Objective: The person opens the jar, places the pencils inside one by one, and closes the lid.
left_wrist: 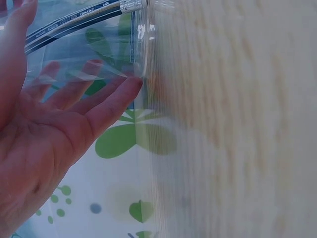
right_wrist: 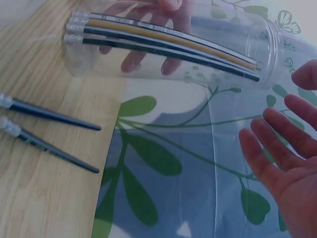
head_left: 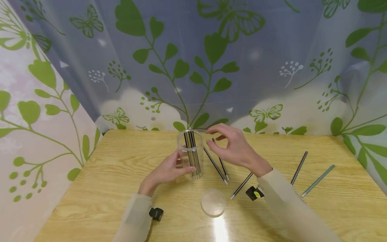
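Around the lower side of a clear plastic jar (head_left: 200, 156) my left hand (head_left: 164, 173) curls, thumb across its front. The jar stands upright on the table with several pencils (head_left: 191, 148) inside, their white ends down. In the left wrist view, fingers of the left hand (left_wrist: 54, 126) show behind the transparent wall. My right hand (head_left: 234, 146) hovers just right of the jar's mouth, fingers loosely bent, thumb and fingertips apart. It holds nothing, as the right wrist view confirms with the spread hand (right_wrist: 287, 158). Beneath it lie two dark pencils (head_left: 215, 165).
A round clear lid (head_left: 213, 202) lies in front of the jar. Another dark pencil (head_left: 241, 186) lies partly under the right forearm. Farther right are a dark pencil (head_left: 299, 168) and a green pencil (head_left: 318, 180). A patterned curtain (head_left: 193, 84) hangs behind the wooden table (head_left: 99, 198).
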`<state>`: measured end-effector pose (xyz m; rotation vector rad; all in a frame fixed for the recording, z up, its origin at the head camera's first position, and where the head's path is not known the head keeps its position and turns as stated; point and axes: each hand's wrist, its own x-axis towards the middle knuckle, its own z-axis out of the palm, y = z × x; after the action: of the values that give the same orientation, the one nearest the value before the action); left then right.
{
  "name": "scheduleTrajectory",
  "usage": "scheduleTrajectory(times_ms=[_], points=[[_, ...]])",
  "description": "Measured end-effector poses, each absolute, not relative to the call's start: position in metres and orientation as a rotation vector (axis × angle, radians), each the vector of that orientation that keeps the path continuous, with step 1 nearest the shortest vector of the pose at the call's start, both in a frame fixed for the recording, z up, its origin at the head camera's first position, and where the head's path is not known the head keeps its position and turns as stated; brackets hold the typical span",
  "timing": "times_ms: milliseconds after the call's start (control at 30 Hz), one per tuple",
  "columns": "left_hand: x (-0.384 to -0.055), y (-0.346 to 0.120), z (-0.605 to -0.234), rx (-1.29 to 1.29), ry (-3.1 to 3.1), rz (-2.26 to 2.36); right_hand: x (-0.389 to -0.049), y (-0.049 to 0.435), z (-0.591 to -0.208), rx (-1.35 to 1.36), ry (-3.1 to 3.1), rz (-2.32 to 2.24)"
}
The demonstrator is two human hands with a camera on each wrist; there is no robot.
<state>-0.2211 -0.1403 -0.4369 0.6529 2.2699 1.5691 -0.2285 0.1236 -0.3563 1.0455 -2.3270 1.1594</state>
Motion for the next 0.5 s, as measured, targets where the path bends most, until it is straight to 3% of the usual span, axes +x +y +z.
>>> scheduleTrajectory(times_ms=[500], points=[[-0.219,-0.141,-0.436,0.669,2.284,1.543,-0.211,0.161,-0.372,0.887,-2.466,0.971]])
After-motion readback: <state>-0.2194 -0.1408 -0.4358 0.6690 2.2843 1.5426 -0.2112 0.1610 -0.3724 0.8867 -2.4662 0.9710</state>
